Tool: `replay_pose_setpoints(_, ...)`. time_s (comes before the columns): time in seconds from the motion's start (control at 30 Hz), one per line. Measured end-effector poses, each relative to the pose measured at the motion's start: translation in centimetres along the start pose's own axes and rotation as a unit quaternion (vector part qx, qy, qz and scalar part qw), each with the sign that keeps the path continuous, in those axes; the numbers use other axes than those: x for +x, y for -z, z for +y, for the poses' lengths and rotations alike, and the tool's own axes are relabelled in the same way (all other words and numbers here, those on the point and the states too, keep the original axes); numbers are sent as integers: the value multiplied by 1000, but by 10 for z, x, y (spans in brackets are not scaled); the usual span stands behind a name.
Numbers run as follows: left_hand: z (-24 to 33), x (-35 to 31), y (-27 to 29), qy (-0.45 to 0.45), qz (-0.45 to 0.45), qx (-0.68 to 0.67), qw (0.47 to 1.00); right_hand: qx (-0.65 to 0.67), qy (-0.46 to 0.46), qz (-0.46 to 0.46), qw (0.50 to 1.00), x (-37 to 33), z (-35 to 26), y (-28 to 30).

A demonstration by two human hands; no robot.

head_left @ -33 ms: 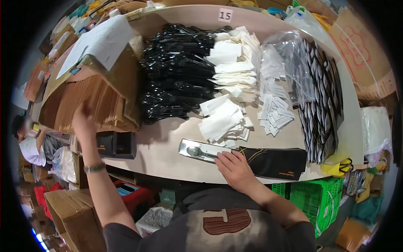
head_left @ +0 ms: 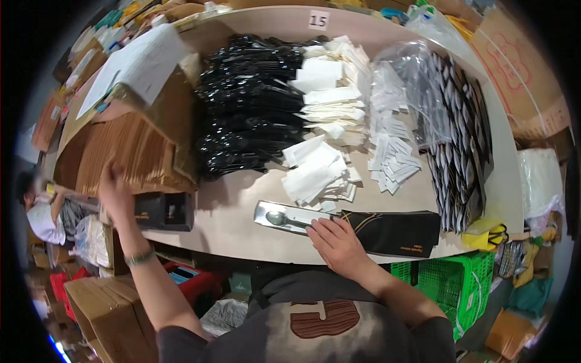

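Spoon lies left-to-right, bowl pointing left, just left of the right hand, fingers together; left hand, fingers, can't tell.

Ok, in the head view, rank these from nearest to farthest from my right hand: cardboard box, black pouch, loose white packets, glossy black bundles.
1. Black pouch: right at your right hand, extending rightward.
2. Loose white packets: just beyond it.
3. Glossy black bundles: farther up, to the left.
4. Cardboard box: far left.
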State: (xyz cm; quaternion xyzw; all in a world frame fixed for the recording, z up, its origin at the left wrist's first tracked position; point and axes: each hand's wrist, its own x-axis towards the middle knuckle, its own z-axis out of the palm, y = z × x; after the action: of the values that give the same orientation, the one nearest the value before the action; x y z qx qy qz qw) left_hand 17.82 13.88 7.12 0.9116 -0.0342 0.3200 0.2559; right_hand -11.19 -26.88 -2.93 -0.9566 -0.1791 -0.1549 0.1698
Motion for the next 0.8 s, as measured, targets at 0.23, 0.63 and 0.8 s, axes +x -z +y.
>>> replay_pose_setpoints(0.23,66,-182,-19,172,-397,-373,821,67,-109,-67,990,-8,-4,32)
replay_pose_setpoints(0.63,196,-206,-65,-92,-483,-190,850,136,-18,-60,989,-3,17,20)
replay_pose_setpoints(0.8,203,-216,-69,-58,-339,-87,935,108,-93,-66,988,-4,17,31)
